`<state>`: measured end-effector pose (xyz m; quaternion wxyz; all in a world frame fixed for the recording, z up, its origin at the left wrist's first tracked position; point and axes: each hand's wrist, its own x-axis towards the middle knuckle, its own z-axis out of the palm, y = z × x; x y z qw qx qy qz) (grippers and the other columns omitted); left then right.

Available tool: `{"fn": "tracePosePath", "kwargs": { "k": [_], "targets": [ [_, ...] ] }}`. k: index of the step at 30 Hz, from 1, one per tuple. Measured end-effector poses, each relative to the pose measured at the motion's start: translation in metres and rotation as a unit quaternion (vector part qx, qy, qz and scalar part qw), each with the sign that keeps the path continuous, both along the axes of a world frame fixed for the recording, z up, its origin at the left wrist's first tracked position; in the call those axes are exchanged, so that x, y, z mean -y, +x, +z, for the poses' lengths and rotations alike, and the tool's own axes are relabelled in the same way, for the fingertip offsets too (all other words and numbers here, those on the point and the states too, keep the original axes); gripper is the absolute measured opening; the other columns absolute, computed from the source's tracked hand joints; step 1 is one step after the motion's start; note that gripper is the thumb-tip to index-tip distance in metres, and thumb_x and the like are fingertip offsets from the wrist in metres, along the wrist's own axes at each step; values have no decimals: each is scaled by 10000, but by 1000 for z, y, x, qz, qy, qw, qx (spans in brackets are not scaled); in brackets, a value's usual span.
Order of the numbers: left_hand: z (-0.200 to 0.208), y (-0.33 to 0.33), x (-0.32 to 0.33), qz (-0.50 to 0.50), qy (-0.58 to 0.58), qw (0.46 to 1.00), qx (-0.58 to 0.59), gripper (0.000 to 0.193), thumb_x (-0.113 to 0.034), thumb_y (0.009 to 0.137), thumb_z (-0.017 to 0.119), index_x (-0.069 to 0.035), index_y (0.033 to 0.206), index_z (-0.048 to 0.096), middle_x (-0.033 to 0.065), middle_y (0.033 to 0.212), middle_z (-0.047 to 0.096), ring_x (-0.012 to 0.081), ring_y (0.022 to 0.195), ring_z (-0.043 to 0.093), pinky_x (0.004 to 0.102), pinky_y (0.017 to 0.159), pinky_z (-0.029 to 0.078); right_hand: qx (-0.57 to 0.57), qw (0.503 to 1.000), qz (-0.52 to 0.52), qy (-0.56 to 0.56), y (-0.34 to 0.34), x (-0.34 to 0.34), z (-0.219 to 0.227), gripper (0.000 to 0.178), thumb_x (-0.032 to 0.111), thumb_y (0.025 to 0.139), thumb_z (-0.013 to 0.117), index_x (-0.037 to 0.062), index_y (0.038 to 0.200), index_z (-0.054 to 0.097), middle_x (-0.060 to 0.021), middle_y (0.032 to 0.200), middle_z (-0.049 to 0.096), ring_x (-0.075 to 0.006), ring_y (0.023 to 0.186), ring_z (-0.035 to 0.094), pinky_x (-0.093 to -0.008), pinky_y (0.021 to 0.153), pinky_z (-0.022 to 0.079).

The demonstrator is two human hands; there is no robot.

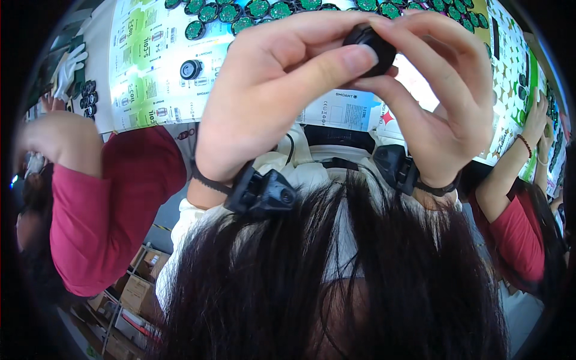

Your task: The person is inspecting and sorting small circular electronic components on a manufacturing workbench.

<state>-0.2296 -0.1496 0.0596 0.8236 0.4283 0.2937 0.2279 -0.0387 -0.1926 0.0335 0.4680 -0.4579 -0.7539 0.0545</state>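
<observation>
Both of my hands are raised over the table, holding one small black round part [383, 55] between them. My left hand [264, 90] pinches it from the left, thumb pressed on its near face. From the right, my right hand [450, 102] grips its edge with thumb and fingertips, the other fingers curled. The fingers cover much of the part, so its exact kind does not show. A black round piece with a lighter ring on top [191, 69] lies on the table left of my left hand.
Several round green circuit boards in black housings [229, 13] line the far side of the printed-sheet-covered table [207, 111]. Co-workers in red sleeves sit close on my left [81, 222] and right [519, 240]. A white glove [71, 67] and black parts [89, 99] are far left; boxes [137, 294] stand on shelving below.
</observation>
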Motion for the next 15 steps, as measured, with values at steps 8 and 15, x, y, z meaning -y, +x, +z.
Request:
{"fn": "tracePosePath", "kwargs": {
  "k": [8,15],
  "targets": [
    [-15,9,12,150,150,977,-30,213,-14,949,439,59,1133,517,85,980,602,104,866,575,218,764,471,-115,991,48,-37,-22,-7,-13,411,21,749,713,-12,1144,605,-158,1078,606,-250,983,610,-332,800,508],
    [-23,-9,2,148,353,908,-169,177,0,912,492,51,1076,534,107,913,623,113,721,584,231,644,484,-486,796,144,-330,-51,-17,-9,297,-81,841,585,-68,1136,554,-92,920,627,-119,775,624,-207,650,510]
  ]
}}
